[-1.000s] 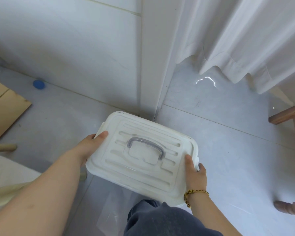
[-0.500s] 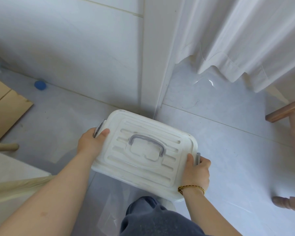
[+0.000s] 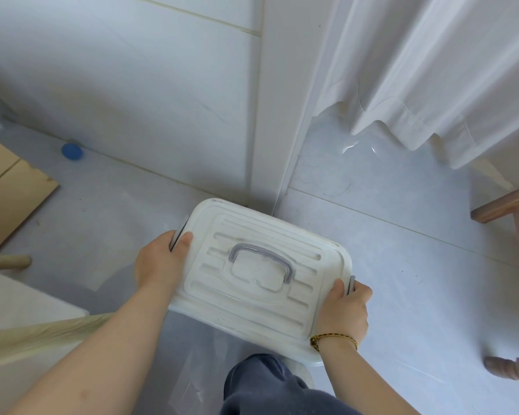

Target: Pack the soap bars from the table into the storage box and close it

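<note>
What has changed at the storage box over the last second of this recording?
The left hand and right hand, flat against the ends of the storage box a second ago, now curl round the grey left clip and right clip, thumbs on the lid. The lid stayed on, the handle flat, the box hardly shifted.

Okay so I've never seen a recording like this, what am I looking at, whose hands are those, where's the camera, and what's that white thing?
No machine: a person wears one wide-angle camera on the head, looking down at their own arms. The left hand and right hand each grip one end of a white storage box, thumbs on its lid, fingers at the grey side latches. A grey handle lies flat on top. Underneath is pale floor, with a white curtain beyond. No soap bars show.
</note>
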Tool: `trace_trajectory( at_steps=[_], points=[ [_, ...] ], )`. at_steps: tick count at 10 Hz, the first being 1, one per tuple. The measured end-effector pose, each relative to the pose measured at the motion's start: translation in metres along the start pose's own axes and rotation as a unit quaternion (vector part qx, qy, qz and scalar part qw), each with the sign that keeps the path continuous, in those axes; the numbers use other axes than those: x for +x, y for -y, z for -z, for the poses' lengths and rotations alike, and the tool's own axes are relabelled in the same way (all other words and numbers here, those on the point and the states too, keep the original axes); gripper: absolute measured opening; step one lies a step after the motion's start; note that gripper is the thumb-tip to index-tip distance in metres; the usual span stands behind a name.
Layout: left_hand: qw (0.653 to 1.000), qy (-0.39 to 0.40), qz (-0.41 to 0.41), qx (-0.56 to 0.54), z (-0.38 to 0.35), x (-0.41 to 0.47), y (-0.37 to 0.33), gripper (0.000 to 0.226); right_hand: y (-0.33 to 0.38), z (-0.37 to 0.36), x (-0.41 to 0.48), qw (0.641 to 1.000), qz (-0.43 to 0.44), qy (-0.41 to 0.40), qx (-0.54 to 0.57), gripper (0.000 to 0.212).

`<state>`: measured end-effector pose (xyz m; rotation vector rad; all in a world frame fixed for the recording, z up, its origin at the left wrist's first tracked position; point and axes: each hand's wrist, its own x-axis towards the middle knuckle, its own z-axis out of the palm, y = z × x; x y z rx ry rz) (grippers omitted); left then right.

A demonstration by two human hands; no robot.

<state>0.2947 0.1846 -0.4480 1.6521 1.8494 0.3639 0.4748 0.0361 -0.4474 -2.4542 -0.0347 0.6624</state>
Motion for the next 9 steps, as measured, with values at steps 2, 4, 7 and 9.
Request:
trace_trajectory(
  at_steps=[2,4,7,9],
  points=[
    [1.0,-0.01,-0.011,0.012,-0.001,0.004,-0.001,0.038,0.004,-0.004,0.005,1.0,-0.002,-0.001,0.009,0.031],
    [0.999,-0.006,-0.009,0.031,-0.002,0.014,-0.005,0.029,0.01,-0.01,0.013,1.0,0.009,0.003,0.004,0.031],
    [0.969,0.116,0.001,0.218,0.028,-0.002,-0.027,0.029,0.016,0.02,0.016,0.983,0.064,0.115,-0.127,0.022],
    [0.988,0.119,-0.076,0.056,0.097,-0.078,-0.067,0.032,0.063,0.074,-0.014,0.952,0.174,0.144,-0.206,0.035]
  ],
)
